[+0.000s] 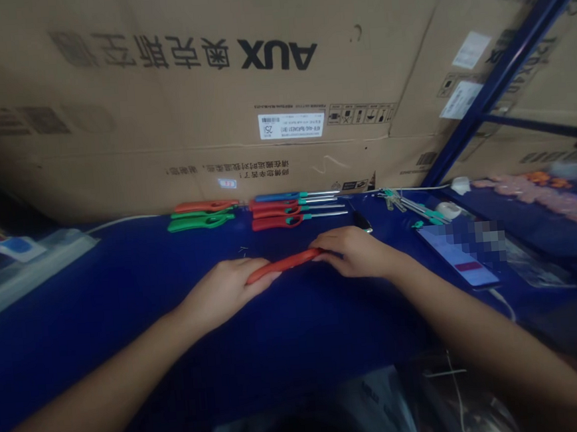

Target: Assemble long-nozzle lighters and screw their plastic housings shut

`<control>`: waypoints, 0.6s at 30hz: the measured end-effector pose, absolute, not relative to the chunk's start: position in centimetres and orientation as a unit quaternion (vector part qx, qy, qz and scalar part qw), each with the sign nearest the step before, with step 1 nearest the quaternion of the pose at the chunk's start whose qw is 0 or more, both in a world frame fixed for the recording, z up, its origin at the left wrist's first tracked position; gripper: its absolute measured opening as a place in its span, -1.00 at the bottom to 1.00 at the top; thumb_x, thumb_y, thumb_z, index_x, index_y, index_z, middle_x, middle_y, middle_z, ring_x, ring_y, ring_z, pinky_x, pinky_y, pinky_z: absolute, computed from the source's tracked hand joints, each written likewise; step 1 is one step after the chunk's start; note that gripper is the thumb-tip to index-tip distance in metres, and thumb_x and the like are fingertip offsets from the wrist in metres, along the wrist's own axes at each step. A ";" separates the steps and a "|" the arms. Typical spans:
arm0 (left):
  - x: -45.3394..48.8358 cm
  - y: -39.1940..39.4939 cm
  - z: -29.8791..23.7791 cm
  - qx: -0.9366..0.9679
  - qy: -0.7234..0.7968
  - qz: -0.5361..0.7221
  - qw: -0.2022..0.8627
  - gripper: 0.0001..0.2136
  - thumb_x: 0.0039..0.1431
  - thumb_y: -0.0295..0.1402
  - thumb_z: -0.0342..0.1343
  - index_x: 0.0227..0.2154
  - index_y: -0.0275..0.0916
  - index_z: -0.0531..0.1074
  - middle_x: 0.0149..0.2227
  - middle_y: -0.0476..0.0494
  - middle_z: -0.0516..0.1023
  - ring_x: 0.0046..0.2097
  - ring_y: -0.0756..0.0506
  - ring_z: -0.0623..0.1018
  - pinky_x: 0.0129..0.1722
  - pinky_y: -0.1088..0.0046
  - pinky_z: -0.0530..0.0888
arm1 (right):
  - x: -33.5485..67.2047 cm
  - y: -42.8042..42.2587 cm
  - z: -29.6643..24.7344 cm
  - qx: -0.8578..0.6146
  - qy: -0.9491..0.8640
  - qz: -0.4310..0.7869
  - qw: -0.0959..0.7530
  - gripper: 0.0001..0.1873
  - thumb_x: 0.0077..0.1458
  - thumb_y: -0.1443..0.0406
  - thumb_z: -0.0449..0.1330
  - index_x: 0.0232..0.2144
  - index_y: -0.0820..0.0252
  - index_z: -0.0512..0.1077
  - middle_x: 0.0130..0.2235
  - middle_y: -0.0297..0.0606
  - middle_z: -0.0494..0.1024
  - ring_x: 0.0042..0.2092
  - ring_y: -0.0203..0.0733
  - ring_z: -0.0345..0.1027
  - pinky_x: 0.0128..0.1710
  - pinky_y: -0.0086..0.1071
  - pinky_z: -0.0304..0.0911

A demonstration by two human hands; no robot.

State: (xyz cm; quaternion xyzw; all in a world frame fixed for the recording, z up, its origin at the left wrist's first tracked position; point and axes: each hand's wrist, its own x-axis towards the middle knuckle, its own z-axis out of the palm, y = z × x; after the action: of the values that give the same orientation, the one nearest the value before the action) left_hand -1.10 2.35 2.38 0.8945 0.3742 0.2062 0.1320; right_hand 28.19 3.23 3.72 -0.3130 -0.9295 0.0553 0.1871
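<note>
My left hand and my right hand are both closed on a long red plastic handle, one at each end, just above the blue table. Its middle shows between the hands; both ends are hidden by my fingers. Behind it lie rows of similar tools: red and green handles on the left, and red and blue ones with metal shafts in the centre.
A large cardboard box stands along the back of the table. Loose teal parts and metal rods lie at the right, beside a phone. A clear plastic bag lies at the left. A blue metal post rises at the right.
</note>
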 end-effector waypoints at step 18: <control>-1.5 2.8 2.0 0.889 0.420 0.180 0.023 -0.68 0.42 -0.18 -0.07 0.08 -0.12 0.46 0.00 -0.15 0.58 -0.10 -0.21 0.63 -0.20 0.30 0.55 | 32.3 5.4 4.7 -0.427 -0.884 -0.088 0.170 -0.72 0.15 0.23 0.31 -0.08 0.14 0.53 -0.08 -0.17 0.63 0.03 0.05 0.40 0.12 -0.03 0.11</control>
State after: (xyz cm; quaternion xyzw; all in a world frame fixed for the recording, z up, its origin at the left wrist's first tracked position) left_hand -1.47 2.84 2.02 0.8893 0.4195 0.1804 0.0228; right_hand 32.30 5.36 4.71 -0.4267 -0.8839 -0.0880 0.1698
